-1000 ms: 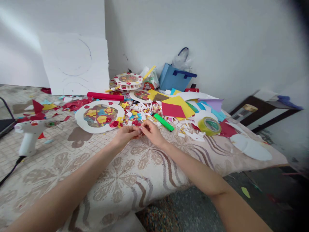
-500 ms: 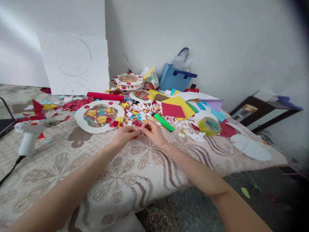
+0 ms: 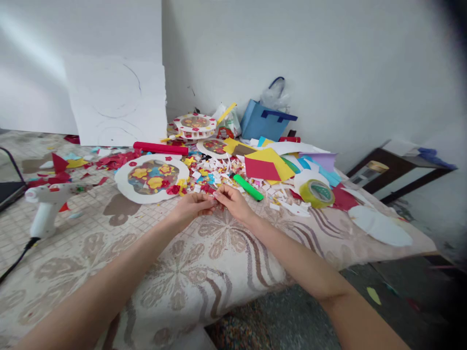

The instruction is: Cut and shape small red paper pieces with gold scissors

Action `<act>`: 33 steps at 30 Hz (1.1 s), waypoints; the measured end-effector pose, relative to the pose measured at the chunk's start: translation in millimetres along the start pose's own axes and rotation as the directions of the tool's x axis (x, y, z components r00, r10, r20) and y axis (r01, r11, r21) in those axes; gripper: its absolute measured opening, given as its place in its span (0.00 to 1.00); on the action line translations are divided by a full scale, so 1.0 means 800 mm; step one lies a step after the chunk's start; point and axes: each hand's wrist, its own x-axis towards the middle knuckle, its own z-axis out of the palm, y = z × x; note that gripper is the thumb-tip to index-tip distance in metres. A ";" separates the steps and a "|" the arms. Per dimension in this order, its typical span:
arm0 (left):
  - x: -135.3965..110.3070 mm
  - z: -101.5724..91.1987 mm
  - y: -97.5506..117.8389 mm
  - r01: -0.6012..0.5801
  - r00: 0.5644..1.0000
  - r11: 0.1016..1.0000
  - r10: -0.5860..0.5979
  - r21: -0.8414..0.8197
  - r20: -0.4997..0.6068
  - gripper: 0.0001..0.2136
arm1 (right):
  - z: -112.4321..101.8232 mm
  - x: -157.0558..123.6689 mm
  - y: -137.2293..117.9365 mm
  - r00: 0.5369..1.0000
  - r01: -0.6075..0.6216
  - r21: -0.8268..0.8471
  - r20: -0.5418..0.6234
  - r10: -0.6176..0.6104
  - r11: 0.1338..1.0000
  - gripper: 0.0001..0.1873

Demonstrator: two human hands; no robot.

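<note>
Tabletop (image 3: 255, 248) is sitting slightly lower in view | glue gun (image 3: 44, 211) is resting leftmost | floral disc (image 3: 127, 192) is lying near left hand (image 3: 193, 209) | it and right hand (image 3: 233, 201) are pinching fingers closed, tips meeting, likely for fine control; cannot tell what's held

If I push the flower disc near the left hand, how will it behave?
The flower disc lies flat, so it should slide rather than roll. It looks thin, so it is probably light and may bend. Its yellow flowers look raised and might crush.
</note>
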 end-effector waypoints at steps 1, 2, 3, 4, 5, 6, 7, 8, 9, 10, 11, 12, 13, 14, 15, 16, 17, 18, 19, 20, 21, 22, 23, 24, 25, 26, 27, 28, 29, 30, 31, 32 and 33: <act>0.000 0.000 0.000 -0.001 1.000 1.000 0.001 -0.004 0.007 0.13 | 0.000 0.000 0.000 1.000 0.004 -0.002 -0.002 -0.004 1.000 0.14; 0.000 0.001 0.000 -0.003 1.000 1.000 0.003 -0.009 0.009 0.14 | 0.000 0.000 0.001 1.000 0.007 0.002 -0.003 -0.007 1.000 0.14; 0.000 0.001 0.000 -0.005 1.000 1.000 0.005 -0.016 0.007 0.14 | 0.000 0.000 0.001 1.000 0.008 0.011 -0.002 -0.008 1.000 0.14; -0.001 0.001 0.000 -0.010 1.000 1.000 0.010 -0.022 0.001 0.15 | 0.001 0.000 0.002 1.000 0.004 0.027 -0.001 -0.004 1.000 0.15; -0.001 0.001 0.000 -0.018 1.000 1.000 0.017 -0.026 -0.006 0.15 | 0.002 0.000 0.002 1.000 -0.006 0.048 -0.004 0.006 0.999 0.15; -0.001 0.001 0.000 -0.027 1.000 0.999 0.027 -0.029 -0.012 0.15 | 0.002 0.000 0.002 1.000 -0.020 0.072 -0.009 0.020 0.997 0.16; -0.001 0.001 0.000 -0.036 0.999 0.999 0.035 -0.029 -0.018 0.15 | 0.003 0.000 0.002 0.999 -0.035 0.094 -0.017 0.037 0.995 0.16; 0.000 0.001 0.000 -0.043 0.999 0.999 0.042 -0.026 -0.023 0.15 | 0.004 0.000 0.001 0.998 -0.049 0.112 -0.026 0.053 0.992 0.17; 0.000 0.000 -0.001 -0.051 0.998 0.999 0.050 -0.018 -0.029 0.15 | 0.004 0.000 0.001 0.998 -0.058 0.123 -0.032 0.063 0.991 0.18; 0.000 0.000 -0.001 -0.063 0.997 0.998 0.063 -0.005 -0.035 0.15 | 0.005 0.001 0.000 0.997 -0.061 0.129 -0.034 0.066 0.990 0.18; 0.001 -0.001 -0.002 -0.077 0.996 0.997 0.078 0.014 -0.040 0.15 | 0.006 0.000 0.000 0.998 -0.060 0.128 -0.029 0.064 0.990 0.18; 0.002 -0.001 -0.002 -0.094 0.994 0.995 0.096 0.038 -0.046 0.15 | 0.006 0.000 -0.001 0.998 -0.058 0.124 -0.021 0.061 0.991 0.18; 0.002 -0.001 -0.003 -0.110 0.992 0.992 0.113 0.066 -0.049 0.15 | 0.006 0.000 -0.002 0.998 -0.057 0.118 -0.014 0.059 0.991 0.18; 0.003 -0.002 -0.004 -0.123 0.991 0.988 0.128 0.093 -0.048 0.16 | 0.006 0.000 -0.003 0.998 -0.058 0.113 -0.007 0.059 0.992 0.17; 0.004 -0.002 -0.005 -0.133 0.989 0.985 0.139 0.114 -0.046 0.16 | 0.006 -0.001 -0.003 0.998 -0.061 0.107 -0.002 0.062 0.992 0.17; 0.005 -0.002 -0.006 -0.137 0.989 0.982 0.143 0.126 -0.043 0.16 | 0.006 -0.001 -0.004 0.998 -0.064 0.103 0.001 0.064 0.993 0.17; 0.006 -0.002 -0.007 -0.137 0.989 0.982 0.143 0.129 -0.039 0.16 | 0.005 -0.001 -0.004 0.998 -0.064 0.100 0.002 0.064 0.993 0.17; 0.007 -0.002 -0.008 -0.134 0.990 0.984 0.139 0.121 -0.034 0.16 | 0.005 -0.001 -0.004 0.998 -0.060 0.096 0.000 0.060 0.994 0.17; 0.007 -0.003 -0.009 -0.128 0.991 0.986 0.132 0.105 -0.027 0.16 | 0.004 -0.001 -0.003 0.999 -0.053 0.091 -0.004 0.054 0.994 0.17; 0.007 -0.003 -0.009 -0.120 0.992 0.989 0.122 0.085 -0.019 0.16 | 0.004 0.000 -0.002 0.999 -0.048 0.084 -0.008 0.049 0.995 0.17; 0.006 -0.003 -0.009 -0.111 0.994 0.992 0.112 0.067 -0.012 0.16 | 0.003 0.000 -0.001 0.999 -0.044 0.075 -0.013 0.045 0.996 0.17; 0.006 -0.003 -0.009 -0.103 0.995 0.993 0.103 0.053 -0.011 0.16 | 0.003 0.001 0.001 0.999 -0.040 0.066 -0.023 0.041 0.997 0.17; 0.006 -0.002 -0.009 -0.097 0.995 0.994 0.098 0.045 -0.015 0.16 | 0.003 0.002 0.002 0.999 -0.036 0.057 -0.036 0.038 0.998 0.17; 0.006 -0.002 -0.009 -0.095 0.995 0.995 0.096 0.042 -0.025 0.16 | 0.002 0.002 0.004 0.998 -0.034 0.045 -0.045 0.036 0.998 0.16; 0.006 -0.003 -0.009 -0.096 0.995 0.995 0.097 0.041 -0.037 0.17 | 0.002 0.002 0.005 0.998 -0.030 0.031 -0.050 0.031 0.999 0.16; 0.007 -0.003 -0.009 -0.099 0.994 0.994 0.101 0.042 -0.049 0.18 | 0.001 0.002 0.006 0.998 -0.024 0.012 -0.050 0.024 1.000 0.16; 0.008 -0.004 -0.010 -0.105 0.993 0.994 0.107 0.044 -0.056 0.18 | 0.001 0.002 0.006 0.999 -0.014 -0.014 -0.046 0.013 1.000 0.16; 0.008 -0.004 -0.010 -0.111 0.992 0.993 0.113 0.046 -0.058 0.18 | 0.000 0.002 0.005 0.999 -0.002 -0.043 -0.039 0.000 0.999 0.16; 0.009 -0.005 -0.011 -0.116 0.991 0.992 0.119 0.050 -0.058 0.18 | -0.001 0.001 0.004 0.999 0.013 -0.073 -0.033 -0.015 0.997 0.15; 0.010 -0.006 -0.012 -0.121 0.991 0.991 0.124 0.055 -0.057 0.18 | -0.001 0.001 0.003 0.999 0.030 -0.101 -0.031 -0.033 0.994 0.15; 0.011 -0.007 -0.013 -0.125 0.990 0.990 0.129 0.062 -0.056 0.18 | -0.001 0.001 0.002 0.998 0.044 -0.124 -0.031 -0.048 0.991 0.15; 0.011 -0.008 -0.014 -0.129 0.990 0.989 0.133 0.071 -0.054 0.18 | -0.002 0.000 0.002 0.998 0.052 -0.139 -0.030 -0.056 0.989 0.15; 0.011 -0.009 -0.014 -0.132 0.989 0.988 0.137 0.082 -0.051 0.18 | -0.002 0.000 0.001 0.998 0.053 -0.145 -0.031 -0.058 0.988 0.15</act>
